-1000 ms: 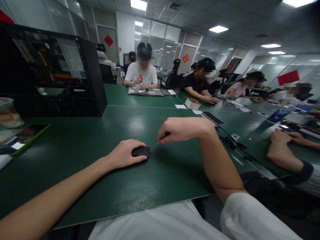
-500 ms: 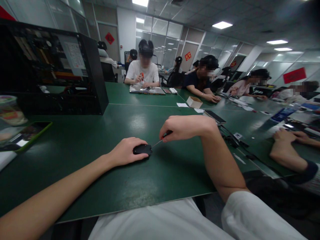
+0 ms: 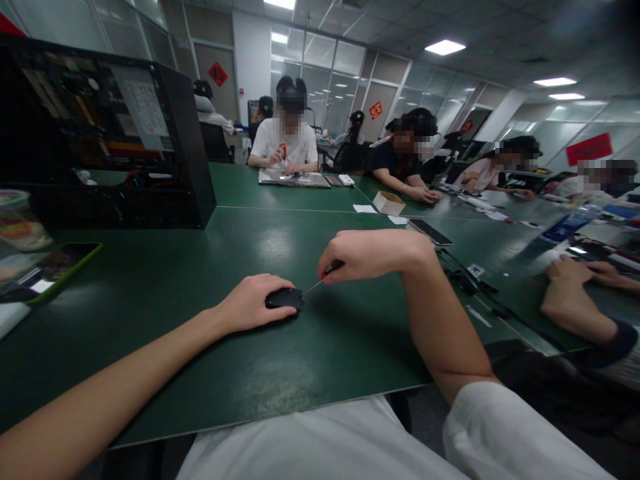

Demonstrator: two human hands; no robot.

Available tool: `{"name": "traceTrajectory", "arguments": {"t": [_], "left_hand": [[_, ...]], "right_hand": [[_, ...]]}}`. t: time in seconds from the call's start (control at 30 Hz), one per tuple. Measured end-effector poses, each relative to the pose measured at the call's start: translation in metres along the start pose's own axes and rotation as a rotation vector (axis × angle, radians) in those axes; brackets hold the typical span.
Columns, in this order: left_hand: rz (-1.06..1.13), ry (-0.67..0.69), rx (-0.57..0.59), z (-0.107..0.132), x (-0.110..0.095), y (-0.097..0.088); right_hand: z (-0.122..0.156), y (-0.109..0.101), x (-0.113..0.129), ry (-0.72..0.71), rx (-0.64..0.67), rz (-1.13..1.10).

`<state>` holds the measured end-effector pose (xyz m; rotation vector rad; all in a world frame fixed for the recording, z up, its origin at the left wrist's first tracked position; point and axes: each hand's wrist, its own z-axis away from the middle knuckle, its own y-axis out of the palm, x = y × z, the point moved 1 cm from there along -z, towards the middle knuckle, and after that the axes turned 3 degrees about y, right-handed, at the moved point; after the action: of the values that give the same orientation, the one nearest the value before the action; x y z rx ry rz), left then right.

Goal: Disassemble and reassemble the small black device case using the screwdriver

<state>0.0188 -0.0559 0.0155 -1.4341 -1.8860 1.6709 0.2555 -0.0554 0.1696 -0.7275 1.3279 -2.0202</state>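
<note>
My left hand (image 3: 256, 301) grips a small black computer mouse (image 3: 284, 299) on the green tabletop, thumb along its near side and fingers along its far side. My right hand (image 3: 350, 257) is bent at the wrist and closed round the red and black handle of a screwdriver (image 3: 314, 287). The thin metal shaft slants down to the left, its tip at the right end of the mouse. Whether the tip sits in a gap or only touches the edge is too small to tell.
An open black computer case (image 3: 190, 147) stands at the left, near a green-edged phone (image 3: 70, 263) and a plastic cup (image 3: 23, 220). Beyond my hands are a small box (image 3: 389, 203) and a dark tablet-like device (image 3: 431, 232). Cables (image 3: 465, 277) lie at right, beside a co-worker's arm (image 3: 575, 307).
Both hands, the mouse and the screwdriver are in nearly the same place. The view has shifted very slightly.
</note>
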Motion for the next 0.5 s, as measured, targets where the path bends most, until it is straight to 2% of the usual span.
{"name": "traceTrajectory", "arguments": {"t": [0.5], "left_hand": [[0.008, -0.008, 0.014, -0.0005, -0.0020, -0.0004]], "right_hand": [[-0.0038, 0.0031, -0.0024, 0.009, 0.018, 0.017]]}}
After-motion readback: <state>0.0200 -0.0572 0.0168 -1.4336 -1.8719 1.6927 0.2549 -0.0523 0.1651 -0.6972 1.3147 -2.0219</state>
